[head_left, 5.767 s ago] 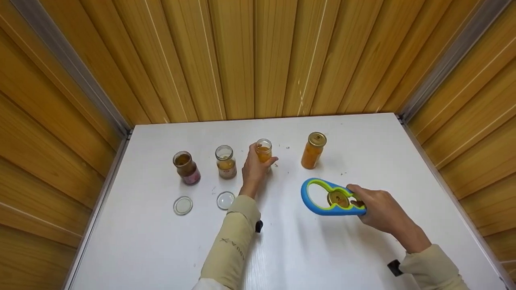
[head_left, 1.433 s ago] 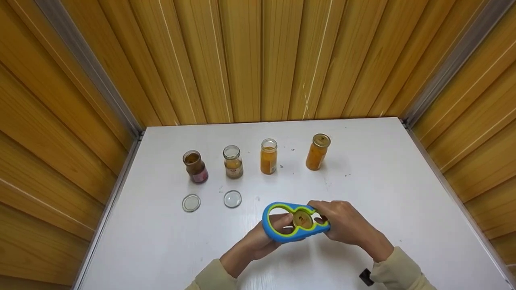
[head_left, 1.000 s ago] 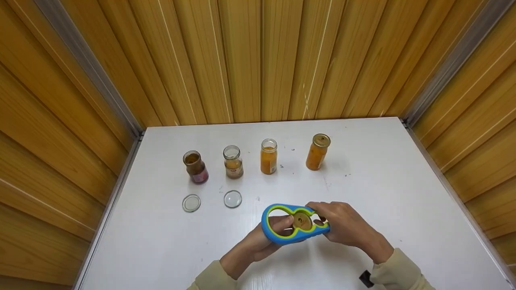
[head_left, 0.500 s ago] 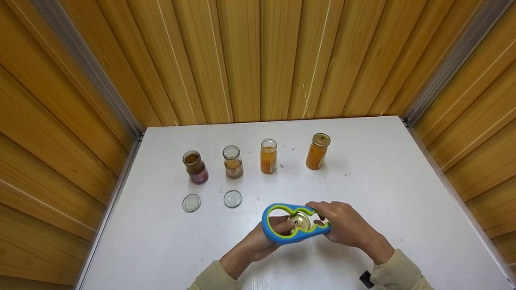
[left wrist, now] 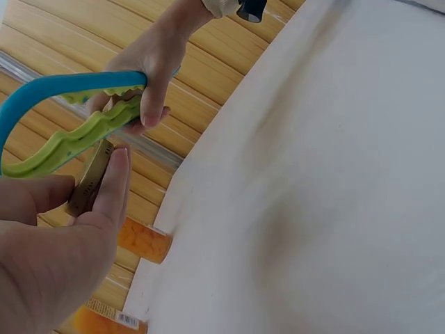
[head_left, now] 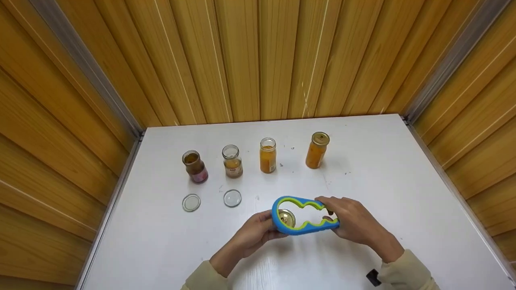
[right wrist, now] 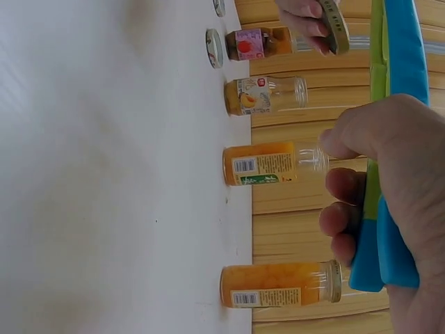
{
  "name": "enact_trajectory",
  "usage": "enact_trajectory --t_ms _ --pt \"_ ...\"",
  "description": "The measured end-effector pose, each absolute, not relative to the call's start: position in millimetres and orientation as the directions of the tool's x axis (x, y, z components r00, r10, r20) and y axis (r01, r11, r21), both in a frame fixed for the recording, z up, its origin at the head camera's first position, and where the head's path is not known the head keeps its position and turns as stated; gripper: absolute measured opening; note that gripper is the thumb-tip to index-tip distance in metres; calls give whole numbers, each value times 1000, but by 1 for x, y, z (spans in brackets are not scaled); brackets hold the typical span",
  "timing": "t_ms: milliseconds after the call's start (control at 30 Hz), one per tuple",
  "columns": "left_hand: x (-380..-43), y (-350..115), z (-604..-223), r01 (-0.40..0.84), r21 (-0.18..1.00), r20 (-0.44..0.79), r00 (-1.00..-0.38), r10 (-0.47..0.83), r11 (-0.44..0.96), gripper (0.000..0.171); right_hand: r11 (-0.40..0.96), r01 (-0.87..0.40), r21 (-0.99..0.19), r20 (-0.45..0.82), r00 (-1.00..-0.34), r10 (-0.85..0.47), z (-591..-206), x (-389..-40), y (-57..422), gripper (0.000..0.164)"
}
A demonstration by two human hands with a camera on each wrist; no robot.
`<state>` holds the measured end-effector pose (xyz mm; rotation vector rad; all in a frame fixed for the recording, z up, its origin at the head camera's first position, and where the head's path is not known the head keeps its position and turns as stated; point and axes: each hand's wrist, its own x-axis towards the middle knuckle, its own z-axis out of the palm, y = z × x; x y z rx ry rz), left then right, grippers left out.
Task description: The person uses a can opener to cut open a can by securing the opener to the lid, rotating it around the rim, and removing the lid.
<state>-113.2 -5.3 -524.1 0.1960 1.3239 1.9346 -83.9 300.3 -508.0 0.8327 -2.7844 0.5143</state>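
My left hand pinches a gold jar lid between thumb and fingers; in the left wrist view the lid is held by its edge. My right hand grips the two handles of a blue-and-green jar opener, held above the table. From the head, the lid shows through the opener's wide loop at its left end, and the opener's frame partly covers the left fingers. The left wrist view shows the lid just below the opener, apart from its notched inner edge or barely touching; I cannot tell which.
Three uncapped jars stand in a row: a dark one, a half-full one and an orange one. A capped orange jar stands to their right. Two pale lids lie in front of the leftmost jars. Wooden walls enclose the white table.
The left hand has let go of the uncapped orange jar and come to the opener. It has drawn the gold lid from the opener's notch leftward, while the opener has shifted slightly right.
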Motion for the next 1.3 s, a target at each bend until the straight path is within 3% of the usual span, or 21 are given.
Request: enact_trajectory --t_ms 200,800,1100,1300 --pt "-119 -21 -525 -525 819 -303 -737 604 -230 42 802 -533 -270 275 -841 -466 -508 -84 311 78" --pt "-154 -41 -502 -392 857 -206 -855 475 -334 49 851 -457 -258 255 -882 -396 -510 -84 327 80" --pt "-173 -36 -487 -237 943 -117 -892 438 -232 47 863 -432 -261 241 -895 -375 -509 -83 331 81" --pt "-184 -29 -488 -196 963 -105 -904 414 -185 48 864 -420 -278 234 -902 -362 -509 -82 333 80"
